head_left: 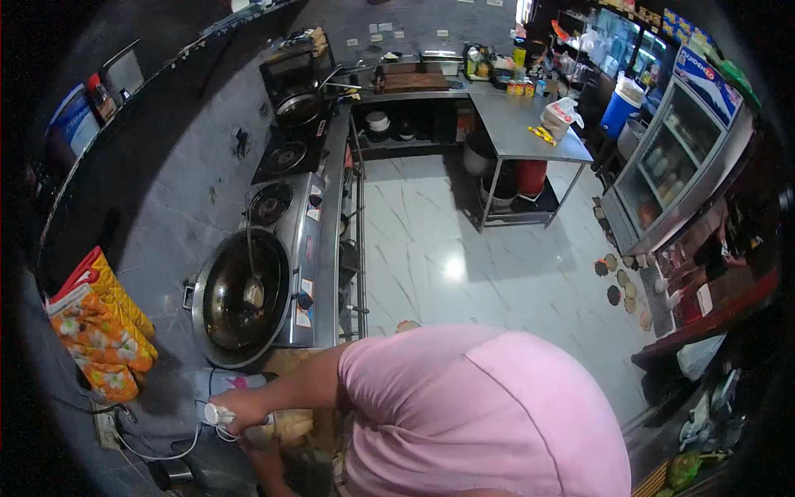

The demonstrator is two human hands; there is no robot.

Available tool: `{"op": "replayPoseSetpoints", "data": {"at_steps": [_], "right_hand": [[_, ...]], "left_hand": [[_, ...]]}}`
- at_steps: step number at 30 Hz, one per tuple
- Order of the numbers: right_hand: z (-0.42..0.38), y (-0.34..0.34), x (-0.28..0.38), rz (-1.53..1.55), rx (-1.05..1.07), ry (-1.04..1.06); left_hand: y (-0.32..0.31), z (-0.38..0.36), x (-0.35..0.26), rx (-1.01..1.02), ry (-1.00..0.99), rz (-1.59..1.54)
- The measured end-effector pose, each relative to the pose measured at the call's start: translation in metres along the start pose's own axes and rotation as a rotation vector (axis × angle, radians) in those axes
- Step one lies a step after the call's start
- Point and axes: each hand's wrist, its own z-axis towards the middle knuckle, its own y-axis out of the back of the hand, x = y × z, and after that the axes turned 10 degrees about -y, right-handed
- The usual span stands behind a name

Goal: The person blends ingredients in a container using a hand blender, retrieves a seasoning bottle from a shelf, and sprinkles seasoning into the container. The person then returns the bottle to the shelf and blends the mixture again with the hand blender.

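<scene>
A pink-shirted arm reaches left across the lower part of the view. At its end my right hand (238, 407) is closed around a small white object (219, 414) near a white cord (175, 454) by the grey wall. Just below it is my left hand (263, 462), partly in shadow, with its fingers and anything in them hard to make out. Beside my right hand lies a grey item with a pink mark (240, 382). Some pale tan items (290, 427) show beneath the arm.
A large wok (217, 319) with a ladle (252, 286) sits on the stove (305, 248) above my hands. Oven mitts (103, 327) hang at the left. Farther off stand a steel table (526, 124) and a glass-door fridge (671, 157).
</scene>
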Motion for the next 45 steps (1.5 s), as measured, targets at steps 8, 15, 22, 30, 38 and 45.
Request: {"op": "replayPoseSetpoints", "data": {"at_steps": [8, 15, 22, 30, 38, 45], "right_hand": [[0.025, -0.014, -0.04, -0.105, -0.09, 0.052], [0.019, 0.013, 0.025, -0.11, 0.016, 0.107], [0.03, 0.004, 0.047, 0.068, 0.159, 0.016], [0.039, -0.007, 0.041, 0.044, 0.19, -0.099], [0.041, -0.009, 0.041, 0.024, 0.201, -0.068], [0.045, -0.012, 0.033, 0.054, 0.233, 0.062]], "left_hand": [[0.008, 0.022, 0.014, 0.333, 0.189, -0.337], [0.006, 0.004, -0.021, -0.045, 0.059, 0.015], [0.027, 0.002, -0.044, -0.008, 0.028, -0.165], [0.017, 0.003, -0.026, -0.043, -0.03, -0.268], [0.005, 0.004, -0.016, -0.123, -0.084, -0.226], [0.013, 0.0, -0.027, -0.073, -0.017, -0.161]]}}
